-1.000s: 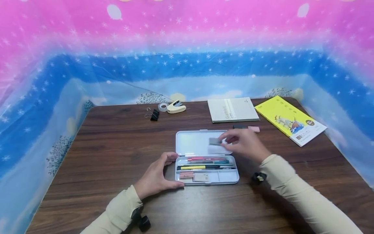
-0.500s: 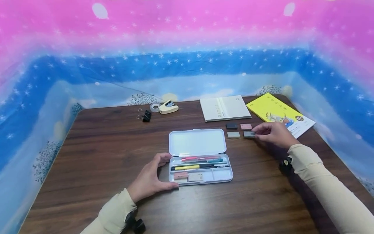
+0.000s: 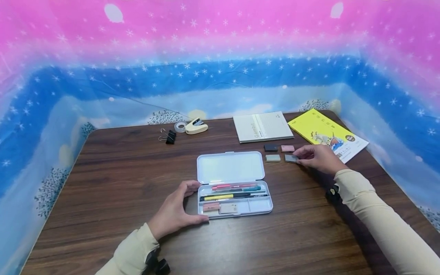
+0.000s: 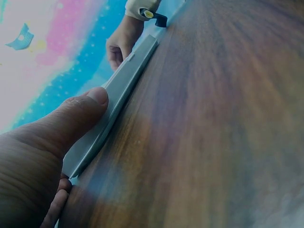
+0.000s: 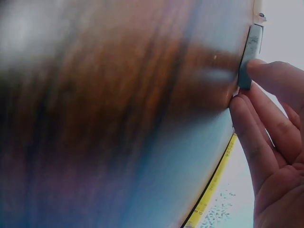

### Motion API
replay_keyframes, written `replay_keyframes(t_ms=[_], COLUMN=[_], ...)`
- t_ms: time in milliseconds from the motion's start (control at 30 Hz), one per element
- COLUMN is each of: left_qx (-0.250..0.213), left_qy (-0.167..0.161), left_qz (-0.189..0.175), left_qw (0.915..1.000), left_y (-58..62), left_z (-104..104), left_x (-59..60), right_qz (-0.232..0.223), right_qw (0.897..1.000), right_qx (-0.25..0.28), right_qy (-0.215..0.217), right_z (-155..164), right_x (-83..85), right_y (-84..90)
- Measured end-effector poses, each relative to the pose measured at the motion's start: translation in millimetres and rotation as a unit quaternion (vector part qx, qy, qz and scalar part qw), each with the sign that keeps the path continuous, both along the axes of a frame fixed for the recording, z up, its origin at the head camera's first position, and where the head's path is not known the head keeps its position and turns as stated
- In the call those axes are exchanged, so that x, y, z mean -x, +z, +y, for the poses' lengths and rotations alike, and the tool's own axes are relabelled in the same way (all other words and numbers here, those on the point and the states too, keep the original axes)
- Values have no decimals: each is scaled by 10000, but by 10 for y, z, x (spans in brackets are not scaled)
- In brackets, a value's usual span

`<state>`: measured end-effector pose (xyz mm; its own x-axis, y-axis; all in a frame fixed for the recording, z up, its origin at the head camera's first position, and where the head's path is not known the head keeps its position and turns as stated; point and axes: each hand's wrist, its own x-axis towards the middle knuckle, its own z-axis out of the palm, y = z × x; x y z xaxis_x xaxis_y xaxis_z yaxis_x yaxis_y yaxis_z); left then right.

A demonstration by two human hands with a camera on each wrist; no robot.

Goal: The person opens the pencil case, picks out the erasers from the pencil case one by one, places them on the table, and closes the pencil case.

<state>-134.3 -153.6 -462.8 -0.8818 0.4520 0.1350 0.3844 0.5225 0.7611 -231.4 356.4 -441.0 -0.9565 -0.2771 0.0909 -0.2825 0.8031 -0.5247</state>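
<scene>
An open white pencil case (image 3: 259,208) lies on the table, its lid (image 3: 230,168) folded back. Pens and a yellow-and-black pencil (image 3: 220,197) fill its long compartment; a pink eraser (image 3: 211,206) and a beige eraser (image 3: 228,208) lie in the front one. My left hand (image 3: 175,212) grips the case's left end, thumb along the front side in the left wrist view, fingers at the back corner. Right of the lid, my right hand (image 3: 317,158) pinches a grey eraser (image 5: 250,57) by its right end, low at the table. Beside it lie a whitish eraser (image 3: 273,158), a black eraser (image 3: 270,148) and another pink eraser (image 3: 287,148).
Behind the erasers lie a cream notebook (image 3: 262,128) and a yellow book (image 3: 319,128). Black binder clips (image 3: 170,136), a tape roll (image 3: 180,126) and a cream stapler (image 3: 196,126) stand at the back left. A patterned cloth (image 3: 206,76) surrounds the table.
My right hand has carried the grey eraser from over the case's lid rightward and down to the table beside the other erasers. My left hand has stayed on the case. The head view has shifted slightly.
</scene>
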Motion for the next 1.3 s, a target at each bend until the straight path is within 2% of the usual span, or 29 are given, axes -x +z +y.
replay_keyframes(t_ms=[100, 233, 300, 400, 600, 800, 1033, 1133, 1300], left_qx=[5, 4, 16, 22, -2, -45, -102, -133, -185], left_qy=[0, -17, -14, -8, -65, -82, -119, -118, -123], left_qz=[-1, -44, -66, -87, -65, -27, 71, 109, 212], left_qw=[10000, 10000, 10000, 10000, 10000, 10000, 9999, 9998, 9995], left_y=[2, 3, 5, 1, -12, -6, -10, -18, -40], left_z=[-6, -12, -14, -14, -13, -23, -27, -25, -26], left_x=[-2, -3, -3, 2, 6, 2, 4, 7, 11], right_qz=[96, 712, 1050, 1268, 719, 187, 276, 316, 98], right_qw=[10000, 9974, 9943, 9910, 9846, 9749, 9622, 9591, 9549], right_qx=[-7, 73, 166, 350, 723, 878, 613, 552, 673], right_qy=[5, -98, -95, 264, 1423, 2038, 2641, 2758, 2890], right_z=[-31, -171, -339, -713, -1517, -2038, -2374, -2451, -2518], right_x=[-17, -61, -105, -233, -615, -833, -897, -893, -889], right_y=[11, 44, 81, 166, 268, 283, 210, 186, 158])
